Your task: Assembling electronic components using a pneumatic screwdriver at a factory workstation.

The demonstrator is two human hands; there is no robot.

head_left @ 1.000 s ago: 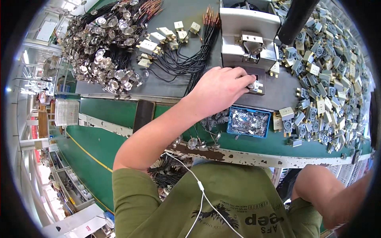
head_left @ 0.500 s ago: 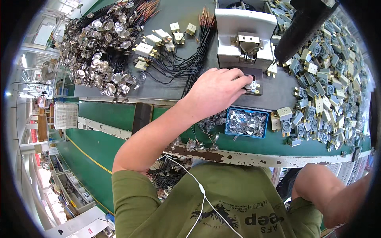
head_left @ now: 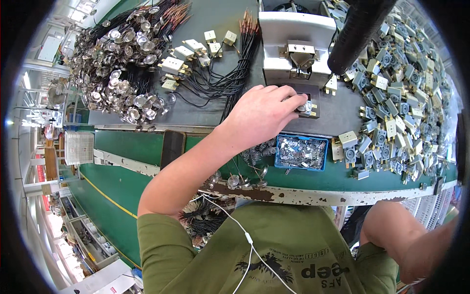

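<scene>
My left hand (head_left: 264,113) reaches across to a dark metal fixture (head_left: 307,88) at the foot of a small bench press (head_left: 296,30). Its thumb and fingertips are closed on a small switch part (head_left: 304,108) with a round silvery face and brass terminals, which sits in the fixture. The curled fingers hide part of it. My right forearm (head_left: 426,240) leaves the picture at the right edge, so the right hand does not show. A thick black bar (head_left: 360,36) slants down beside the press head.
Right of the press lies a large heap of cream-and-grey switch housings (head_left: 391,98). A blue tray (head_left: 300,153) of small metal pieces stands nearest me. Black wires (head_left: 240,73), cream blocks (head_left: 175,64) and a pile of silvery round caps (head_left: 125,73) lie left. A dark flat case (head_left: 173,147) rests at the bench edge.
The whole view has shifted slightly, with the bench sliding a little left in the picture. The black bar sits somewhat further left against the press. My left hand stays at the fixture.
</scene>
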